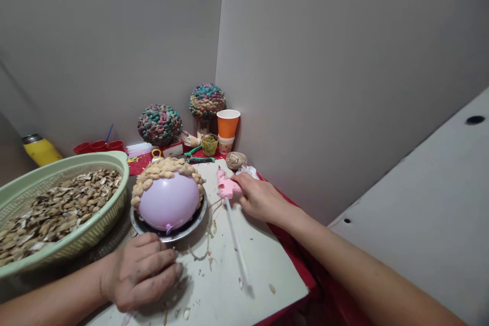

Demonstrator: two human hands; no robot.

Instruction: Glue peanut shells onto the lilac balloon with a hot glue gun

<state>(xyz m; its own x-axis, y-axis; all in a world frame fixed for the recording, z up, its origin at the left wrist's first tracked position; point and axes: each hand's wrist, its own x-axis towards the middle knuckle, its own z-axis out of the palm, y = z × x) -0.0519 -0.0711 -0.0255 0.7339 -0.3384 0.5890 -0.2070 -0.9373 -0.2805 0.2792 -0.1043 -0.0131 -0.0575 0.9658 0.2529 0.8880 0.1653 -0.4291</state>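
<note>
Tan shells crowned the lavender balloon — its lower front was bare.
From my remote seat, I saw the shiny lavender balloon (168,202) in a round metal dish (177,238) on the pale counter (225,303), tan shells (164,166) over its top and sides. My right hand (259,198) gripped a pink glue gun (226,186), wrist angled inward; my left hand (143,274) lay knuckles up beside the dish, fingers curled — whether around anything, I couldn't tell.

No readable text. Black marks on small yellow piece (133,159), behind and left of purple balloon (170,202): too small. Print on patterned paper cup (226,145), behind and right of balloon: illegible.
</note>
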